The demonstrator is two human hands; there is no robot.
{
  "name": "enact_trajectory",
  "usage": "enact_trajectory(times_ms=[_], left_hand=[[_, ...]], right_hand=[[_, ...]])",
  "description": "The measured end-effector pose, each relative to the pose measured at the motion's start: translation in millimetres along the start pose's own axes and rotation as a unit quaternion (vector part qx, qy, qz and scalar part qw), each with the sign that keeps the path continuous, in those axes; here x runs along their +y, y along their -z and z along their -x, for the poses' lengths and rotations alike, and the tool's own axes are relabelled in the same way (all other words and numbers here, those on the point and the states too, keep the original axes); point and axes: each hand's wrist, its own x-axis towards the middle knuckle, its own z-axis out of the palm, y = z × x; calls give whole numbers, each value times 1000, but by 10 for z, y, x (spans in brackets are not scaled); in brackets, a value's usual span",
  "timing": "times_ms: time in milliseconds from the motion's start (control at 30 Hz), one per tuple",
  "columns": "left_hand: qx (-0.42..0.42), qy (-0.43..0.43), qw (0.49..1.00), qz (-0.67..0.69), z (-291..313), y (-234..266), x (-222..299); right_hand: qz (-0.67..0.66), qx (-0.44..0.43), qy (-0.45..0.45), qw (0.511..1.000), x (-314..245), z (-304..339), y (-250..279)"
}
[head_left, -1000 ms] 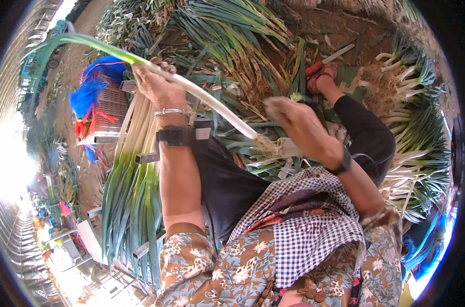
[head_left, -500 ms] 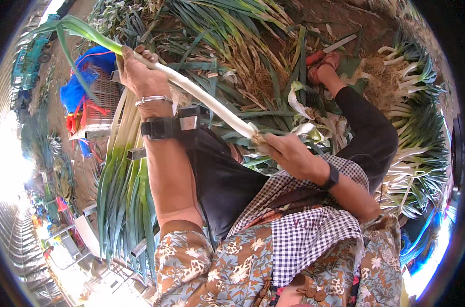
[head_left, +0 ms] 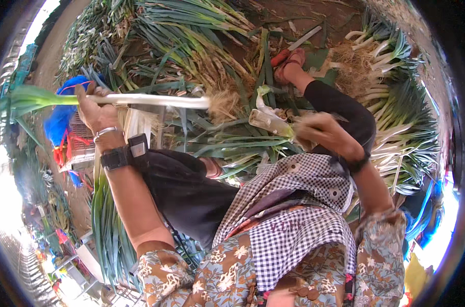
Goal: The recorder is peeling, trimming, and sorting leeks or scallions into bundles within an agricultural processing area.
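A long leek (head_left: 161,99) lies across the upper left, held nearly level, its green leaves to the left and its bushy roots to the right. My left hand (head_left: 96,110) is closed around it where white turns to green. On the right, my right hand (head_left: 322,132) is blurred, with its fingers curled in; whatever they hold is hidden. Close beside those fingers, peeled leek skins (head_left: 270,122) lie on the heap. A bundle of trimmed leeks (head_left: 109,230) stands below my left forearm, partly covered by it.
Loose leeks (head_left: 191,43) are heaped ahead. Leeks with roots (head_left: 396,123) line the right side. At the left is a crate (head_left: 81,135) with blue netting (head_left: 61,120). My outstretched leg (head_left: 342,105) crosses the scraps.
My right hand has left the leek's root end and moved right. The leek has swung from a slant to nearly level, moving left with my left hand. The whole view has shifted somewhat.
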Motion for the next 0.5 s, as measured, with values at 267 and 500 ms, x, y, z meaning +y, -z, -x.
enact_trajectory(times_ms=[267,500], left_hand=[[-101,21,988,-119,0,-60,-372],[-150,133,962,-185,424,-198,-375]], right_hand=[[341,-17,-120,932,1390,-1426,105],[97,244,-85,961,2949,-2632,138]])
